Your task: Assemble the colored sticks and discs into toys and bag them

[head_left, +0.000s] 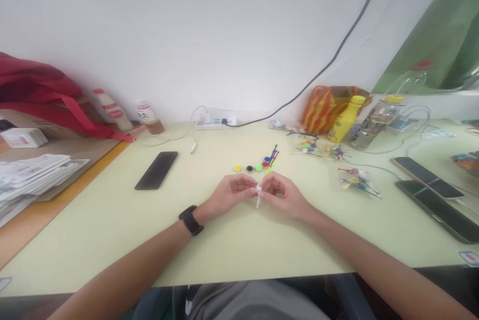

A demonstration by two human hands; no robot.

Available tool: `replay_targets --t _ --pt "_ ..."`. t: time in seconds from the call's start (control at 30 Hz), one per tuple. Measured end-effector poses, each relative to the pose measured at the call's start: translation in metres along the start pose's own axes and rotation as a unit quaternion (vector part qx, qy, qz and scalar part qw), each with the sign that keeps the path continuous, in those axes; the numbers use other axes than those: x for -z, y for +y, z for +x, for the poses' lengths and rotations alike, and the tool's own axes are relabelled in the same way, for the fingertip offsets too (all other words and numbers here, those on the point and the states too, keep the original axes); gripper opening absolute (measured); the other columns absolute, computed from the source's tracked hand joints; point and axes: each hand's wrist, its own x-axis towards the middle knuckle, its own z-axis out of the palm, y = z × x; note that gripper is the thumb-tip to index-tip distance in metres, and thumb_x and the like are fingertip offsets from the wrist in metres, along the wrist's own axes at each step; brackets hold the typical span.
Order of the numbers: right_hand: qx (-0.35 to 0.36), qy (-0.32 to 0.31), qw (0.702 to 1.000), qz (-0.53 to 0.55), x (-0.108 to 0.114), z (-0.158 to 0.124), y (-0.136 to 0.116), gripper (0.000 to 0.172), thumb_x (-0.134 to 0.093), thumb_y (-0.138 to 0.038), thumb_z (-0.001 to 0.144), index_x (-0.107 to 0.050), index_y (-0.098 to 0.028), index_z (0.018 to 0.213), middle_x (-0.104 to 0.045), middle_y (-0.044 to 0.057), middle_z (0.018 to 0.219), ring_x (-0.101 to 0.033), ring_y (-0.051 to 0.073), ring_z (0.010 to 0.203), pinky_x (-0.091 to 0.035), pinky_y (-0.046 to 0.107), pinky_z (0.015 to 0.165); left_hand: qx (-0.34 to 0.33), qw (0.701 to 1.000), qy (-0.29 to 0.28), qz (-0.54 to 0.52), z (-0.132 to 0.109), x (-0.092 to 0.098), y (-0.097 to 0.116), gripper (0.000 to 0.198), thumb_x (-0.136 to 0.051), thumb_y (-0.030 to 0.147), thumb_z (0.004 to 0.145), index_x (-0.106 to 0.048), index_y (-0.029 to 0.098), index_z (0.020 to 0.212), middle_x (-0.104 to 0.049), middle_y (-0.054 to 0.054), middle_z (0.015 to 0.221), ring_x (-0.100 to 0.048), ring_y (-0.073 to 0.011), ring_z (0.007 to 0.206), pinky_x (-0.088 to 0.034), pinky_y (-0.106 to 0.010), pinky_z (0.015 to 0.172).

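My left hand (pixel 230 193) and my right hand (pixel 281 193) meet at the middle of the pale green table (pixel 112 220). Both pinch a small white plastic piece with a thin stem (pixel 258 195) that points down toward the tabletop. A black watch (pixel 191 220) sits on my left wrist. Just beyond my fingers lies a row of small round caps, yellow (pixel 237 168), black (pixel 249 168) and green (pixel 258 167), with a bundle of coloured sticks (pixel 273 157) beside them.
A black phone (pixel 156 170) lies to the left, a white power strip (pixel 215 121) at the back. Clear bags of coloured parts (pixel 357 180), a yellow bottle (pixel 346 118) and two phones (pixel 430 180) lie on the right. Papers (pixel 30 175) and a red bag (pixel 37 90) sit far left.
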Motion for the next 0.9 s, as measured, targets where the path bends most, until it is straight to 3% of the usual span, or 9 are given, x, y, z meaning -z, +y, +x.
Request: replay_targets --t 0.27,0.5,0.73,0.9 --pt "-0.003 -0.009 1.0 -0.019 -0.002 -0.002 0.001 0.032 -0.071 -0.052 0.091 -0.061 -0.023 0.097 -0.064 0.001 0.085 -0.058 0.016 0.073 -0.047 0.029 0.068 0.001 1.0 -0.012 0.027 -0.001 -0.002 -0.001 0.03 -0.081 0.037 0.087 -0.075 0.016 0.107 -0.077 -0.012 0.11 -0.074 -0.025 0.102 -0.058 -0.038 0.094" --pt "0.014 -0.045 0.994 -0.097 0.009 -0.003 0.006 0.013 -0.058 -0.034 0.098 -0.058 -0.022 0.093 -0.057 -0.001 0.076 -0.049 0.014 0.064 -0.039 0.027 0.06 -0.012 0.998 -0.007 0.066 -0.001 -0.004 -0.006 0.032 -0.079 0.038 0.088 -0.077 0.016 0.112 -0.078 -0.012 0.113 -0.073 -0.0255 0.106 -0.056 -0.039 0.1" --pt "0.002 -0.048 0.985 -0.165 0.007 -0.003 0.008 0.007 -0.059 -0.027 0.096 -0.06 -0.022 0.101 -0.062 -0.002 0.076 -0.052 0.014 0.063 -0.039 0.027 0.058 0.013 0.997 -0.017 0.073 0.0 0.0 -0.014 0.03 -0.08 0.037 0.088 -0.076 0.014 0.108 -0.079 -0.012 0.107 -0.075 -0.0246 0.1 -0.058 -0.037 0.096" --pt "-0.001 -0.062 0.981 -0.186 0.004 -0.006 0.003 0.011 -0.056 -0.031 0.1 -0.058 -0.022 0.106 -0.066 -0.001 0.081 -0.056 0.015 0.067 -0.04 0.027 0.061 -0.006 0.994 -0.01 0.11 -0.001 -0.003 -0.008 0.03 -0.078 0.039 0.089 -0.074 0.014 0.105 -0.078 -0.01 0.102 -0.074 -0.0225 0.095 -0.059 -0.037 0.091"
